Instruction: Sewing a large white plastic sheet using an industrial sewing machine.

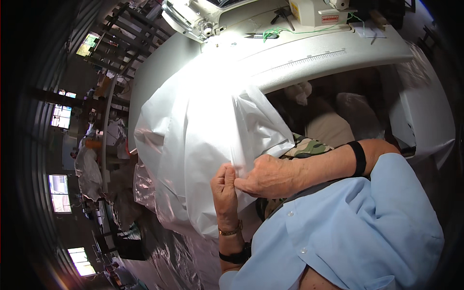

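White sheet material, thin with a fine dotted texture, drapes from the sewing machine's bed over the front edge of the table and down toward my lap. My left hand is closed in a pinch on its near edge, thumb up. Right beside it, my right hand also has its fingers closed on the sheet's edge, knuckles up. A narrow fold runs from both hands up toward the sewing machine, where bright lamp light washes out the needle area.
Thread snips and green thread lie on the machine table, which has a printed ruler scale. Right of the sheet is an opening with cloth-like bundles inside. Clear plastic sheeting covers the lower left. A slatted rack stands far left.
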Available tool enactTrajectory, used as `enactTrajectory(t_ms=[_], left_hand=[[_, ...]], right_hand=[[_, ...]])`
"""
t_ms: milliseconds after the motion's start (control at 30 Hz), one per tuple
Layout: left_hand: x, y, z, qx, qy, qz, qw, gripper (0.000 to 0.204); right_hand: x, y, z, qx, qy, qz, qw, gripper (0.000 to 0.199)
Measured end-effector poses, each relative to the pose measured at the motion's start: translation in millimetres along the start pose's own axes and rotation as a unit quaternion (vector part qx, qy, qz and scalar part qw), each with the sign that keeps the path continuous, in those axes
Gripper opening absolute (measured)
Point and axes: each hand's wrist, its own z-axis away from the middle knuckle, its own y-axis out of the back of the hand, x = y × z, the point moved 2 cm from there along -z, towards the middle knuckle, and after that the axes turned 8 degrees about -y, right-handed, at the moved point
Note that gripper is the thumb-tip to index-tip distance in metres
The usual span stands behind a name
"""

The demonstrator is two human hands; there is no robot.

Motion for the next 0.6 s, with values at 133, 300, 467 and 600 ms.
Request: enactTrajectory(t_ms=[133, 300, 467, 600], left_hand=[[-1, -5, -6, 0.017, 0.003, 0.036, 0.999, 0.013], [5, -1, -7, 0.055, -0.027, -0.051, 0.997, 0.012], [21, 18, -11, 0.114, -0.063, -0.083, 0.988, 0.011], [45, 44, -22, 0.144, -0.089, -0.125, 0.978, 0.011]], right_hand=[[4, -4, 2, -0.051, 0.058, 0.056, 0.995, 0.016], [63, 4, 36, 0.319, -0.161, -0.118, 0.926, 0.024], [118, -26, 67, 0.354, -0.381, -0.134, 0.844, 0.030], [119, -35, 74, 0.238, -0.413, -0.172, 0.862, 0.027]])
